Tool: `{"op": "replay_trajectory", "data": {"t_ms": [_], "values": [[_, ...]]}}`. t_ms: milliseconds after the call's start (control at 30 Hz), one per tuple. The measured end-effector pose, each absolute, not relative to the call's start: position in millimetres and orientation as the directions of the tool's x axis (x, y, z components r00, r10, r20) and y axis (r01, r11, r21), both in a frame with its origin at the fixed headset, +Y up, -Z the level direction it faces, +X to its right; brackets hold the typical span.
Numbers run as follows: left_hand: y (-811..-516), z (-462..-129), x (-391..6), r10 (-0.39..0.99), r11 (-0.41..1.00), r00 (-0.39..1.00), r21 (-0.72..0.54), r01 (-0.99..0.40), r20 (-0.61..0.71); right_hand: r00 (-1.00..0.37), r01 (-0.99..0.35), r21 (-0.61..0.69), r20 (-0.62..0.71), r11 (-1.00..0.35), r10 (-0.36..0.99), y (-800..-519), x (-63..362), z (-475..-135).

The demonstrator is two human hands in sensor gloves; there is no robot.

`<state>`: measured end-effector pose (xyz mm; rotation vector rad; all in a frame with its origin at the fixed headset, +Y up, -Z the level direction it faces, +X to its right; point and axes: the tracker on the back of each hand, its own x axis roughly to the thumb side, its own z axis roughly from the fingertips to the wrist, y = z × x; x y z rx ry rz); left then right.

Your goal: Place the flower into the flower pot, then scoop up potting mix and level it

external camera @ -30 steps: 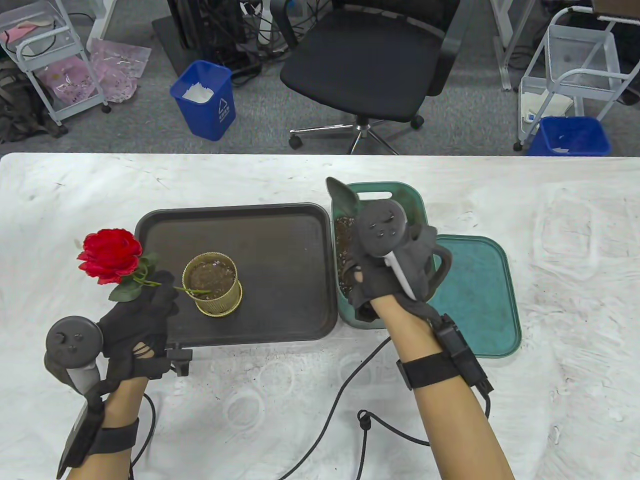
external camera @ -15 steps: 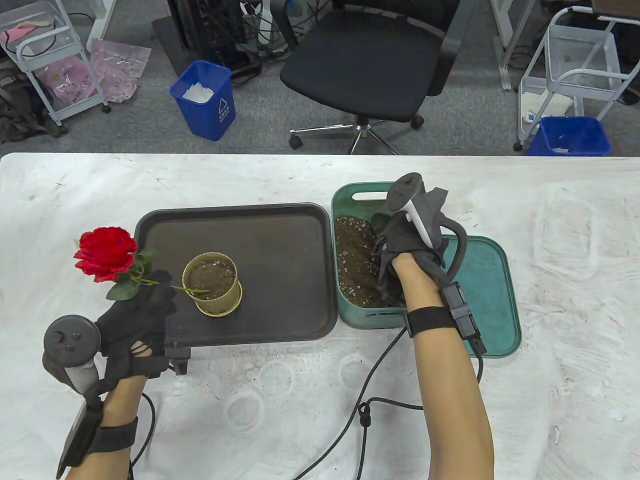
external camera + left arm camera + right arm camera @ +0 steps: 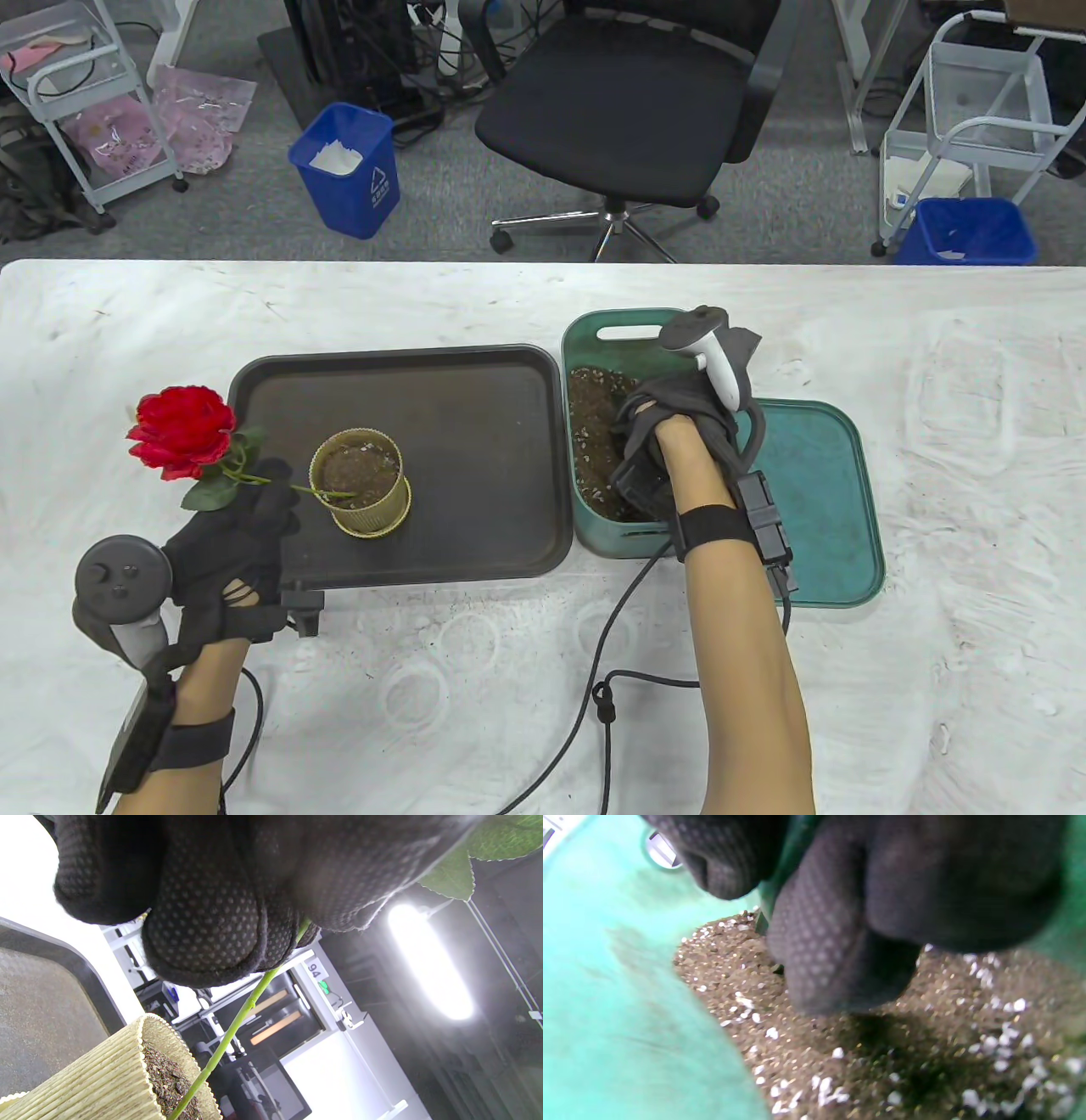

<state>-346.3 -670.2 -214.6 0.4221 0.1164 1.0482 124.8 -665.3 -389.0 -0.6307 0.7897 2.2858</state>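
A red rose (image 3: 182, 429) leans left of the gold ribbed flower pot (image 3: 361, 484). Its green stem (image 3: 237, 1018) slants down into the soil in the pot (image 3: 106, 1082). My left hand (image 3: 267, 497) pinches the stem just below the leaves, at the tray's front-left corner. My right hand (image 3: 645, 424) is down inside the green tub (image 3: 628, 324), over the potting mix (image 3: 594, 407). Its curled fingers (image 3: 840, 942) grip a dark green scoop handle (image 3: 780, 878) just above the mix (image 3: 882, 1052). The scoop's blade is hidden under the hand.
The pot stands on a black tray (image 3: 441, 399), with the tub directly to the tray's right. A green lid (image 3: 806, 501) lies flat to the right of the tub. A black cable (image 3: 594, 679) trails over the white table in front. Beyond the far edge stands an office chair (image 3: 628, 110).
My right hand turned over and dropped into the tub, bringing the raised scoop down onto the mix. The left hand and the rose barely moved.
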Motion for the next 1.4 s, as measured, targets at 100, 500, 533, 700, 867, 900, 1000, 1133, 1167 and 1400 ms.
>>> {"op": "replay_trajectory", "data": {"t_ms": [100,500,533,700,867,900,1000,1133,1167,1400], "values": [[-670.4,-214.1,-345.8,0.861,0.424,0.498,0.391,-0.817,0.106,-0.651,-0.733,0.363,-0.621,-0.575,0.437,-667.4,127.2,-388.5],[-670.2,-214.7,-345.5,0.860,0.425,0.498,0.388,-0.818,0.108,-0.522,-0.845,0.315,-0.659,-0.432,0.542,-666.6,132.5,-382.5],[-670.2,-214.7,-345.5,0.860,0.425,0.499,0.387,-0.818,0.109,-0.494,-0.863,0.299,-0.666,-0.407,0.559,-666.8,133.7,-381.0],[-670.5,-214.4,-345.1,0.863,0.420,0.492,0.384,-0.822,0.110,-0.409,-0.908,0.241,-0.687,-0.342,0.600,-665.3,135.8,-371.0],[-670.6,-214.3,-345.0,0.860,0.423,0.497,0.383,-0.821,0.113,-0.354,-0.931,0.198,-0.695,-0.307,0.626,-661.7,137.9,-363.3],[-670.7,-214.3,-345.3,0.861,0.423,0.497,0.384,-0.821,0.113,-0.348,-0.933,0.193,-0.694,-0.302,0.630,-660.1,138.9,-361.9],[-671.3,-214.5,-346.6,0.863,0.421,0.494,0.387,-0.820,0.108,-0.321,-0.942,0.161,-0.694,-0.296,0.644,-655.1,143.2,-356.8],[-671.6,-214.4,-346.7,0.866,0.417,0.488,0.386,-0.823,0.106,-0.274,-0.955,0.117,-0.693,-0.271,0.667,-650.9,152.4,-346.5],[-671.6,-214.5,-346.5,0.867,0.416,0.488,0.386,-0.823,0.106,-0.267,-0.957,0.110,-0.690,-0.267,0.672,-650.1,154.3,-344.1],[-671.8,-214.0,-347.1,0.869,0.413,0.484,0.388,-0.824,0.101,-0.219,-0.970,0.061,-0.650,-0.237,0.728,-634.3,164.9,-321.0]]}}
